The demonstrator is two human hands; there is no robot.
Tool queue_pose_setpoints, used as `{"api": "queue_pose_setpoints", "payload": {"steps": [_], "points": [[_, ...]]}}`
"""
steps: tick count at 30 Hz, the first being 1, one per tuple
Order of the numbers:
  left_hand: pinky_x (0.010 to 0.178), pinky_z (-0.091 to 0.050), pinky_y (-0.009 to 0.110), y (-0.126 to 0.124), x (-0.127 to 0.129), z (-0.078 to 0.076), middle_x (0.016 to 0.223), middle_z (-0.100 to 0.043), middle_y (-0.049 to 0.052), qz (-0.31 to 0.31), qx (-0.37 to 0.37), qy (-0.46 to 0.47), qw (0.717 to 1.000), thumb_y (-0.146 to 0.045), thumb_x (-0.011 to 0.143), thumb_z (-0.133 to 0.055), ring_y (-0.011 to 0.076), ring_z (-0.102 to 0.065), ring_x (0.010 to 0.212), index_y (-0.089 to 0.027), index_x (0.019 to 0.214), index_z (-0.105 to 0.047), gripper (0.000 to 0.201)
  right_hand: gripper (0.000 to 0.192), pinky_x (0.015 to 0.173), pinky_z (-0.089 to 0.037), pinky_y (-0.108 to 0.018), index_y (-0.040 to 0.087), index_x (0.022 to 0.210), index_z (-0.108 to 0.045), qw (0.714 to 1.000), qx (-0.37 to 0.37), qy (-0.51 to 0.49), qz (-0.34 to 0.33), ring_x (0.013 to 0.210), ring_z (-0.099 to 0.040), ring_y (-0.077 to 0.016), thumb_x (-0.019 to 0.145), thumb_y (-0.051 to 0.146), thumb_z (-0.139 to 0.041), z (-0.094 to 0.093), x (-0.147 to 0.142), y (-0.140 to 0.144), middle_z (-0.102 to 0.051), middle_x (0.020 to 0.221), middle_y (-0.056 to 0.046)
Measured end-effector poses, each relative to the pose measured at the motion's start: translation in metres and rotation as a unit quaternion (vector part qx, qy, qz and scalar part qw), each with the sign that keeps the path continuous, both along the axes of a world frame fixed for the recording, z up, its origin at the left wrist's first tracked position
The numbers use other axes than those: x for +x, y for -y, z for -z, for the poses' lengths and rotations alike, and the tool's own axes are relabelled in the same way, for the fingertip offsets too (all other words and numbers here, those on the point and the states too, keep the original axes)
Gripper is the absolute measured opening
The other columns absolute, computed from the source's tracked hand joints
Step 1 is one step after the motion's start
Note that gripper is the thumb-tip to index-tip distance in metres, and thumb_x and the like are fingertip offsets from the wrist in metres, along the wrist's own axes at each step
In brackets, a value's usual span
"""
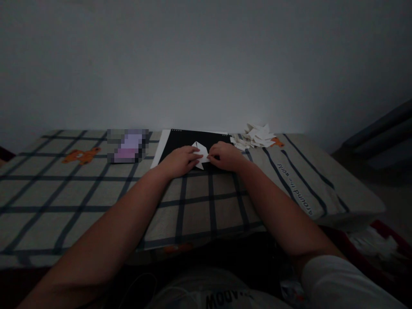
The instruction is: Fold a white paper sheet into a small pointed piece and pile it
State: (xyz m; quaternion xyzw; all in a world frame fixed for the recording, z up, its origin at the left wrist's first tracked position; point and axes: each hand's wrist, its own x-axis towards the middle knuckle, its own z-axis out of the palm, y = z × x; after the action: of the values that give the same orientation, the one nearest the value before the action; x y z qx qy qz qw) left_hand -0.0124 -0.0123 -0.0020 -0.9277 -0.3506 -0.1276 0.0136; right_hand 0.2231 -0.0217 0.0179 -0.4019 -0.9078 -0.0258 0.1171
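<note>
A small folded white paper (201, 150) with pointed corners lies on a black sheet or folder (175, 141). From its left side, my left hand (182, 162) grips it, fingertips and thumb over the paper. My right hand (226, 155) is curled at the right edge of the paper, thumb and forefinger pinched there. The exact crease under the fingers is too dark and small to make out. White sheets (157, 159) show from under the black one on its left.
A pile of folded white paper pieces (254, 136) lies right of the black sheet. Left of it is a pixelated phone-like object (130, 146). A checked cloth (106, 193) covers the table, which stands against a grey wall (199, 64). White crumpled material (373, 242) sits low at the right.
</note>
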Motion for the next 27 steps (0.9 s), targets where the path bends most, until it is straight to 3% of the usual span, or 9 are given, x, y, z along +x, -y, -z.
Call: {"api": "queue_pose_setpoints", "payload": {"steps": [5,9,18,22,27], "points": [[0.098,-0.049,0.047,0.004,0.003,-0.004,0.133,-0.065,0.009,-0.032,0.055,0.001,0.998,-0.038,0.102,-0.044,0.0295,-0.058,0.121,-0.024,0.112,-0.079,0.038,0.027,0.083,-0.043,-0.032,0.014,0.092,-0.078,0.999,-0.021,-0.039,-0.028,0.093,-0.063,-0.0211,0.095,0.025,-0.053,0.007,0.004,-0.006,-0.075,0.102,-0.011],[0.088,-0.050,0.045,0.006,0.003,-0.008,0.120,-0.069,0.009,-0.065,0.060,-0.017,0.996,-0.038,0.099,-0.050,0.0295,-0.060,0.111,-0.025,0.113,-0.078,0.034,0.028,0.080,-0.041,-0.033,0.014,0.085,-0.077,0.996,-0.015,-0.039,-0.073,0.083,-0.060,-0.0199,0.095,0.026,-0.054,0.008,-0.003,-0.003,-0.073,0.089,-0.009],[0.098,-0.049,0.040,0.005,0.005,-0.010,0.126,-0.070,0.009,-0.065,0.016,-0.015,0.998,-0.031,0.098,-0.048,0.0269,-0.062,0.117,-0.020,0.121,-0.072,0.035,0.025,0.088,-0.042,-0.034,0.016,0.091,-0.078,0.984,-0.032,-0.105,-0.140,0.088,-0.062,-0.0196,0.097,0.025,-0.055,0.015,-0.011,-0.003,-0.075,0.089,-0.008],[0.099,-0.049,0.041,0.005,0.004,-0.009,0.129,-0.069,0.010,-0.065,0.013,-0.010,0.998,-0.040,0.100,-0.048,0.0277,-0.062,0.118,-0.019,0.128,-0.068,0.041,0.027,0.089,-0.043,-0.034,0.017,0.099,-0.078,0.990,-0.043,-0.100,-0.090,0.094,-0.062,-0.0209,0.098,0.027,-0.053,0.014,-0.004,-0.008,-0.075,0.094,-0.008],[0.099,-0.049,0.039,0.004,0.003,-0.006,0.130,-0.068,0.010,-0.066,0.017,-0.013,0.998,-0.049,0.099,-0.050,0.0276,-0.062,0.117,-0.020,0.130,-0.067,0.045,0.035,0.099,-0.042,-0.037,0.017,0.128,-0.070,0.996,-0.018,-0.088,0.020,0.117,-0.057,-0.0237,0.096,0.025,-0.056,0.019,0.002,-0.013,-0.066,0.128,-0.014]]}}
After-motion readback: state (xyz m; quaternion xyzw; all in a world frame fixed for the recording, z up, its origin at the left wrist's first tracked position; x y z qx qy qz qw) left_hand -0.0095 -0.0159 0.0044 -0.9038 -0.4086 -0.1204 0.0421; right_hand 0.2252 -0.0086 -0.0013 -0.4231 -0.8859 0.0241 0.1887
